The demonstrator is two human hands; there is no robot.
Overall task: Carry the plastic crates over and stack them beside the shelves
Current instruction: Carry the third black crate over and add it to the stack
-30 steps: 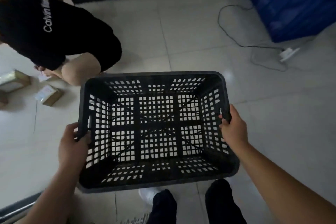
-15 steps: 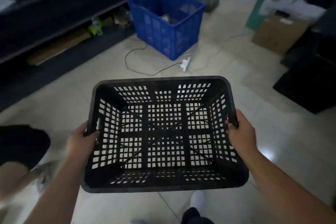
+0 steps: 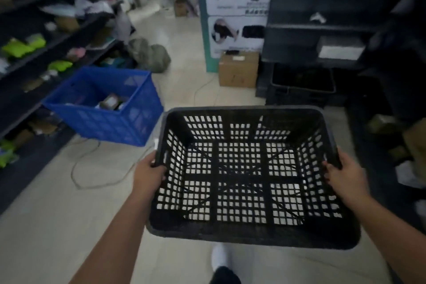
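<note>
Along the left edge of the frame runs a dark metal shelf unit (image 3: 34,53), with a blue plastic lattice crate (image 3: 108,108) on the pale floor beside it. At lower centre, the left hand (image 3: 149,173) curls its fingers over the left rim of a black perforated plastic crate (image 3: 244,233), held empty above the floor. The right hand (image 3: 345,177) clasps the opposite rim likewise. Upper right stands another dark shelf rack (image 3: 322,27).

- We stand in a stockroom aisle, dark shelves (image 3: 57,37) on our left holding bagged goods
- A blue crate (image 3: 108,108) and a cardboard box (image 3: 237,69) sit on the tiled floor (image 3: 46,214)
- A product poster (image 3: 235,7) hangs ahead
</note>
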